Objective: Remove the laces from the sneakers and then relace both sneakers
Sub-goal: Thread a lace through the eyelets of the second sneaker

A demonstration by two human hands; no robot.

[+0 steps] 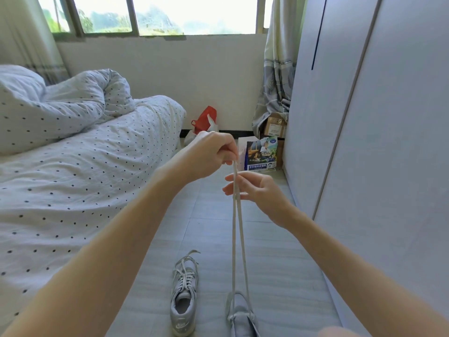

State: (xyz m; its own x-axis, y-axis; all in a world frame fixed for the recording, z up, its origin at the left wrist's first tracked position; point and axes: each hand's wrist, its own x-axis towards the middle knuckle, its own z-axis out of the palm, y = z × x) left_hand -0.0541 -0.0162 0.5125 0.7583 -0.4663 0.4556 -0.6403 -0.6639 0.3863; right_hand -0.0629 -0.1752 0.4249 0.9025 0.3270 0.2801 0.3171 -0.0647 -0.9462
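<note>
**Two sneakers, one lace drawn up**

Nearest on the grey floor lie two grey sneakers: the laced Nike sneaker point(184, 297) on the left, and the right sneaker point(241, 317), cut by the frame edge. One white lace point(237, 239) rises from the right sneaker as two strands. Above, the left hand point(209, 154) pinches both strands at the top; the right hand point(255, 188), fingers relaxed, touches them just below. Farther off stand a printed pet-food bag point(261, 154), cardboard boxes point(274, 126) and a red bag point(204, 119).

One head-worn camera looks forward and down along the floor point(213, 239) toward the window point(158, 13), bed point(85, 166) left of it.
</note>
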